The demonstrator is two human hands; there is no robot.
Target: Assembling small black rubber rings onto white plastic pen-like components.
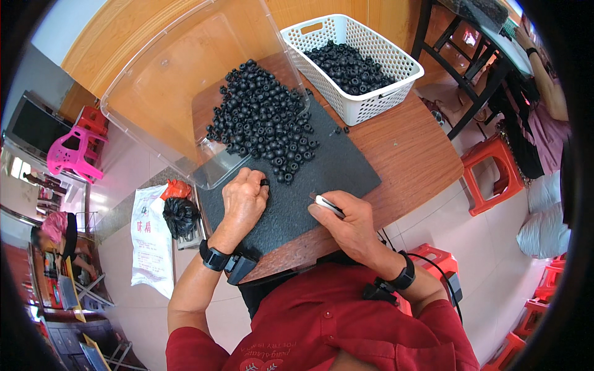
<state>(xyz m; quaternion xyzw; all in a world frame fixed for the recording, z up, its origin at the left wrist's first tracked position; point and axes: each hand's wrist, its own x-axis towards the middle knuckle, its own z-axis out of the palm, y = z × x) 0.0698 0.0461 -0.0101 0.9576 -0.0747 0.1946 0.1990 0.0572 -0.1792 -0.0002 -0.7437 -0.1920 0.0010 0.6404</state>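
My left hand (245,196) is closed, pinching a small black ring-shaped rubber part (265,182) between thumb and fingers. It hovers over the near left of a dark textured mat (346,164). A short white-handled tool (329,206) is gripped in my right hand (350,224), its small thin tip pointing left toward the other hand; whether that tip is a blade I cannot make out. Just beyond both hands, a heap of the same black parts (266,117) spills from a clear plastic bin (154,80), tipped on its side, onto the mat.
A white perforated basket (365,108) holding more black parts stands at the far right of the wooden table (414,157). Left of the table are a white printed sack (151,241) and a black plastic bag (180,216). Red stools (492,173) and another person (547,117) are at the right.
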